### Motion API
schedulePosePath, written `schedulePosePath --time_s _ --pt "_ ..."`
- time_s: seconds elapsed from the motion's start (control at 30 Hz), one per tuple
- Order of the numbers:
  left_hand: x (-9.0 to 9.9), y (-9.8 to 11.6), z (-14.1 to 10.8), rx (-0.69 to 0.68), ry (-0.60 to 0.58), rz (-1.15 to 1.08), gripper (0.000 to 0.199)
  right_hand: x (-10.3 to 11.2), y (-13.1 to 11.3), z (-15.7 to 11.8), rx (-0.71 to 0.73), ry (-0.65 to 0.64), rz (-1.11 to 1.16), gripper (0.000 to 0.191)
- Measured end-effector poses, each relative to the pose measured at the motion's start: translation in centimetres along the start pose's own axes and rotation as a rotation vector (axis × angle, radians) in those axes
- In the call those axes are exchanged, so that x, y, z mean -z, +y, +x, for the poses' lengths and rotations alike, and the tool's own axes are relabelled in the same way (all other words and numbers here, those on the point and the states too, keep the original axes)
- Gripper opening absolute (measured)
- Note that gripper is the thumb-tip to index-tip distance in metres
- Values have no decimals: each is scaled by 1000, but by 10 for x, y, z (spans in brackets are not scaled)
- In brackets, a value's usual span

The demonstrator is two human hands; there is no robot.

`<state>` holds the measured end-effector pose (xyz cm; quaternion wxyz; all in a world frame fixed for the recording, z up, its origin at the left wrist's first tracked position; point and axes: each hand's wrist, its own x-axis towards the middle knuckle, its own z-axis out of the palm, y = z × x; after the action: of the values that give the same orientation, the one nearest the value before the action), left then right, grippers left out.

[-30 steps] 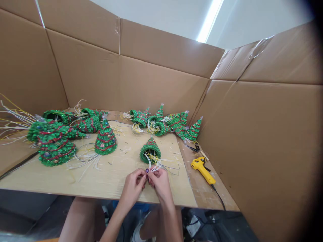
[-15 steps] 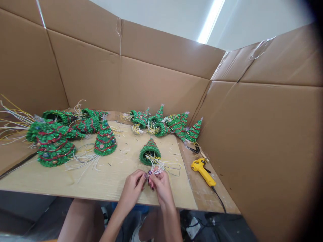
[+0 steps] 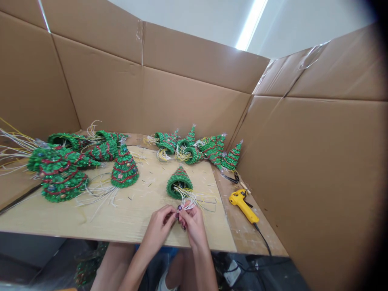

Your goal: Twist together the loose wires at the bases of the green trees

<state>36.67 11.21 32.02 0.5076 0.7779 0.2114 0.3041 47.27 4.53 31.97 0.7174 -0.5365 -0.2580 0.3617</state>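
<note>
Left hand (image 3: 157, 230) and right hand (image 3: 194, 228) sit slightly lower than before, fingertips clenched on white wires (image 3: 186, 198) trailing from a green cone tree (image 3: 179, 180). Glue gun (image 3: 242, 205) lies right of the tree.

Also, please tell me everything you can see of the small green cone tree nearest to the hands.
It is a small cone-shaped Christmas tree ornament, covered in glossy green pieces with thin red bands, and hollow and dark inside. It lies tilted on a pale board, tip pointing away from the person, open base toward them. A bunch of white and yellow wires comes out of the opening, and the wires reach the left hand and right hand.
</note>
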Motion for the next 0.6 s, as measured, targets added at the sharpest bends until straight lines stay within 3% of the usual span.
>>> schedulePosePath --time_s 0.3,0.5,0.6 --pt "-10 -1 -5 -110 108 179 24 -1 2 -1 62 35 -49 38" --pt "-4 -1 -5 -38 123 96 25 -5 2 -11 45 42 -173 40" --pt "0 -1 -5 41 121 19 25 -1 1 -37 166 210 -441 37"
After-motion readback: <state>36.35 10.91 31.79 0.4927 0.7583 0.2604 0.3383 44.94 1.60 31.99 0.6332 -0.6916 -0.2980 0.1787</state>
